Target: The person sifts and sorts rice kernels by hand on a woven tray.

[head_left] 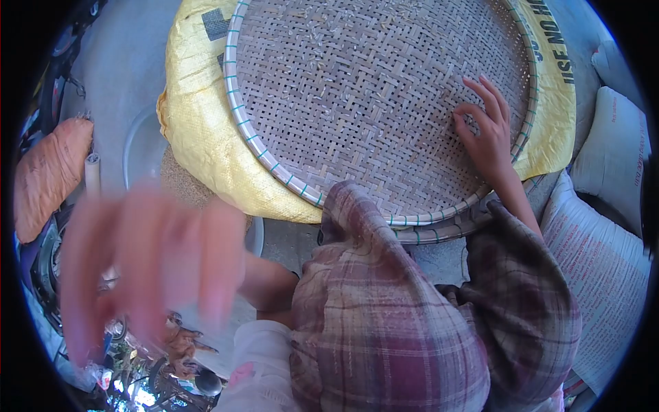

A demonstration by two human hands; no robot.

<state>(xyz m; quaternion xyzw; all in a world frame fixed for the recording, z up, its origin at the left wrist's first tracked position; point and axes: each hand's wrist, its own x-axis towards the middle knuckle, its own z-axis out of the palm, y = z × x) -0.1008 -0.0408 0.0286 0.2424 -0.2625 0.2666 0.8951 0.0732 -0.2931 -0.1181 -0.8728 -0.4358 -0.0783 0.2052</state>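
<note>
A round, shallow woven bamboo tray (371, 96) with a rim bound in green ties lies in front of me. Small pale grains (295, 31) are scattered over its weave, mostly toward the far side. Over the tray's right part is my right hand (486, 127), thumb and forefinger pinched together, other fingers extended. Whatever the pinch holds is too small to make out. My left hand (154, 264) is raised close to the camera at the left, away from the tray and blurred by motion. Its fingers look apart, and I see nothing in them.
A yellow woven sack (199, 130) lies beneath the tray. Left of it, a basin (132, 147) holds a heap of brown grain (182, 185). Printed white sacks (604, 268) stand at the right. An orange-brown bundle (55, 175) and motorbike parts are at the far left.
</note>
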